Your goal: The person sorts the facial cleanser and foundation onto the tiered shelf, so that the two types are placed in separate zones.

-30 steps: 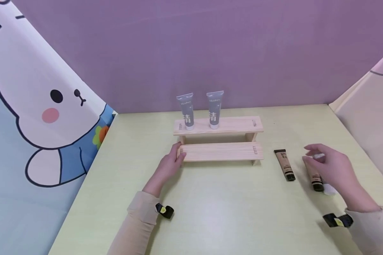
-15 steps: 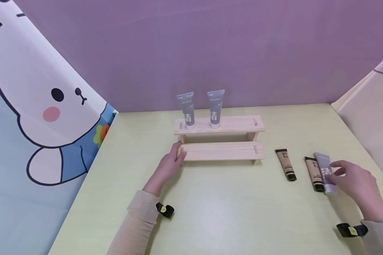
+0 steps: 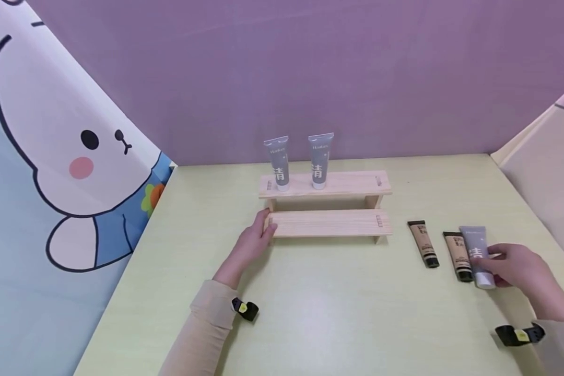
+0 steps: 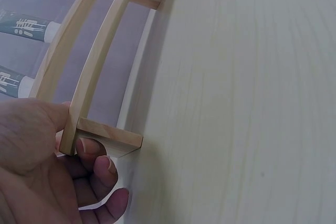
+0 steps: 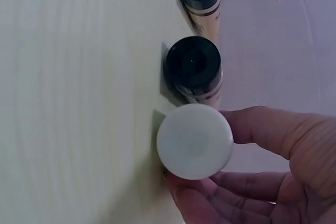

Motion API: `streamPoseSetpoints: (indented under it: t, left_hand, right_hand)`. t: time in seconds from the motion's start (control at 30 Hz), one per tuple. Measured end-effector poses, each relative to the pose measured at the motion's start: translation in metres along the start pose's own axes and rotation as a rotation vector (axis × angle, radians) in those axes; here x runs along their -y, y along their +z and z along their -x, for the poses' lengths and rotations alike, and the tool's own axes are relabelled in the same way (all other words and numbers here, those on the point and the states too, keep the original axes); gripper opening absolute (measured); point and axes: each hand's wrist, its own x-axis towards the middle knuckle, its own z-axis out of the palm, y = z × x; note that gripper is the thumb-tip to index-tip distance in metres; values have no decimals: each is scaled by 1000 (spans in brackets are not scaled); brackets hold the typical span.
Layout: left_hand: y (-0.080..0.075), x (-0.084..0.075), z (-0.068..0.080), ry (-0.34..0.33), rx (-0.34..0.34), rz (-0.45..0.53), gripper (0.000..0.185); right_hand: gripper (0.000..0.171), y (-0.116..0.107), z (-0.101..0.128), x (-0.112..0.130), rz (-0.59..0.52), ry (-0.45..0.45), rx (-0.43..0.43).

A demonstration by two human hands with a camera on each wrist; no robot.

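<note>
My left hand grips the left end of the lower board of a two-tier wooden shelf. In the left wrist view the thumb lies on one side of the board and curled fingers on the other. Two grey squeeze tubes, one at the left end and one near the middle, stand cap-down on the upper board. At the right, my right hand pinches a third grey squeeze tube by its side. Its white cap faces the right wrist camera, hiding most of its body there.
Two brown tubes with black caps lie on the table: one close beside the grey tube, another farther left, toward the shelf. A purple backdrop rises behind the table; a printed cartoon cloth hangs at the left.
My right hand has moved from above the brown tube to the grey tube's right side and taken hold of it. The grey tube has turned straighter. My left hand keeps its grip on the shelf.
</note>
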Motion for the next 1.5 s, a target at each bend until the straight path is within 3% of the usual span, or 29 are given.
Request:
streamPoseSetpoints:
  t: [0.23, 0.5, 1.17, 1.5]
  left_hand:
    - [1, -1, 0, -8, 4, -10, 52]
    - [0, -1, 0, -7, 0, -10, 51]
    - [2, 2, -3, -14, 5, -9, 51]
    - [1, 2, -2, -19, 22, -20, 51]
  right_hand:
    - [83, -1, 4, 1, 3, 9, -33]
    - [70, -3, 12, 15, 5, -66, -130]
    - [61, -11, 10, 74, -2, -189, -318]
    - [59, -10, 3, 113, -106, -252, -378]
